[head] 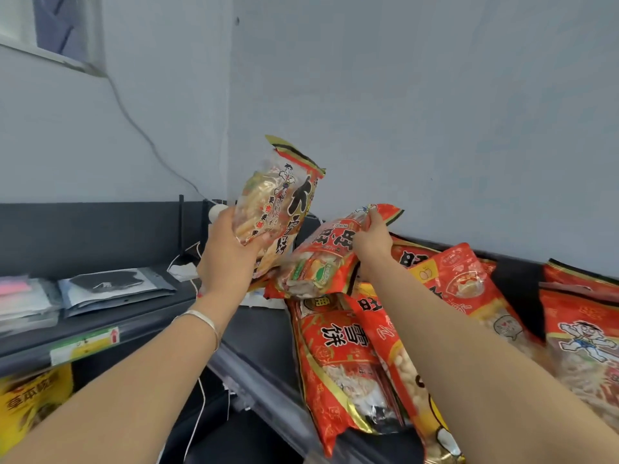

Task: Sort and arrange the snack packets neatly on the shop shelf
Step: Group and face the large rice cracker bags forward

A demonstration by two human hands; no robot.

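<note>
Above the shelf, left hand grips clear packet; right hand pinches red packet.

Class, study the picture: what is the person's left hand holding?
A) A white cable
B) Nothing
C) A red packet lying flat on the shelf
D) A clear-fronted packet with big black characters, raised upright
D: the left hand grips the clear-fronted packet and holds it raised upright, while the right hand pinches the top edge of a red packet.

Clear-fronted packet upright, raised; red packet tilted beside it; other packets heaped on dark shelf.
</note>
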